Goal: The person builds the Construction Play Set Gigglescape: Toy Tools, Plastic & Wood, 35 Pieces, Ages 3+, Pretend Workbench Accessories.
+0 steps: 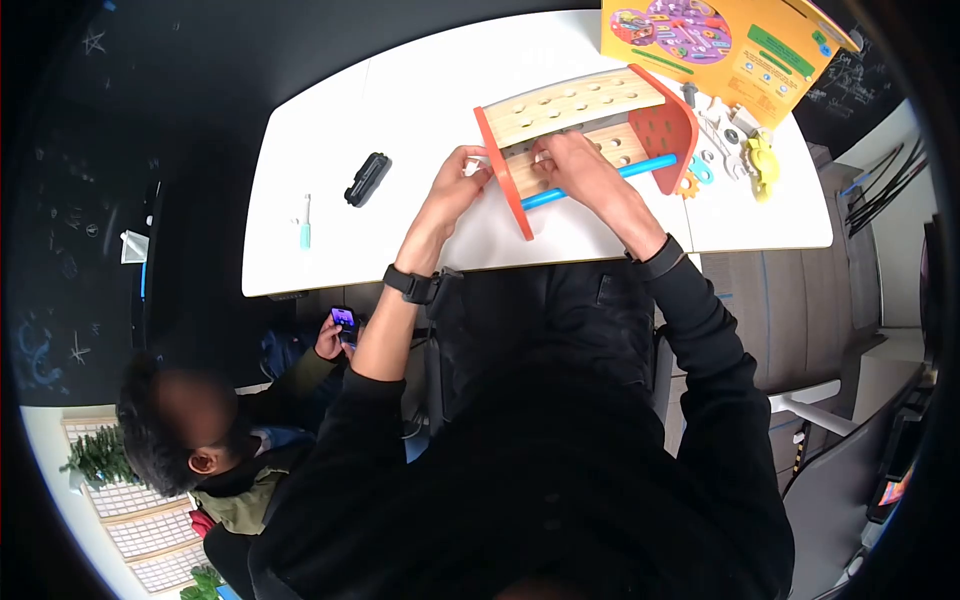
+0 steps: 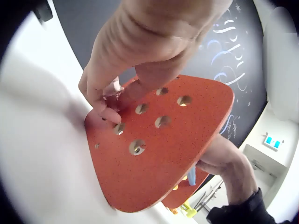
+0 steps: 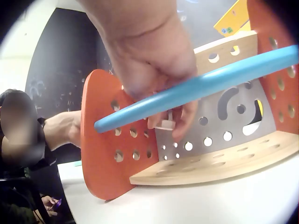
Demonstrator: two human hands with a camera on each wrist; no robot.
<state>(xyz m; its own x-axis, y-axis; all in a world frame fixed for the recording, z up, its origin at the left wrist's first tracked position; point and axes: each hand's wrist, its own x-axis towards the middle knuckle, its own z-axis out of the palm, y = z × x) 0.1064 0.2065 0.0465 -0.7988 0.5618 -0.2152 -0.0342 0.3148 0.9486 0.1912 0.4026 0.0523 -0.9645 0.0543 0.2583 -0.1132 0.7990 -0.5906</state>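
A toy toolbox with red perforated end panels (image 1: 505, 178), pale wooden slats (image 1: 565, 103) and a blue rod (image 1: 545, 198) stands on the white table. My left hand (image 1: 452, 192) is at the outer face of the left panel, pinching a small white piece (image 2: 113, 87) against it near the holes. Reaching into the toolbox from above the rod, my right hand (image 1: 585, 172) pinches a small whitish block-like piece (image 3: 166, 124) with a short stem, close to that panel's inner side. A grey perforated back plate (image 3: 217, 123) shows behind the right fingers.
Left of the toolbox lie a black case (image 1: 368, 180) and a screwdriver with a turquoise handle (image 1: 305, 236). A yellow box (image 1: 720, 55) stands behind on the right, near a yellow toy piece (image 1: 763, 166) and several loose parts. Another person (image 1: 225, 430) sits at the left holding a phone (image 1: 343, 318).
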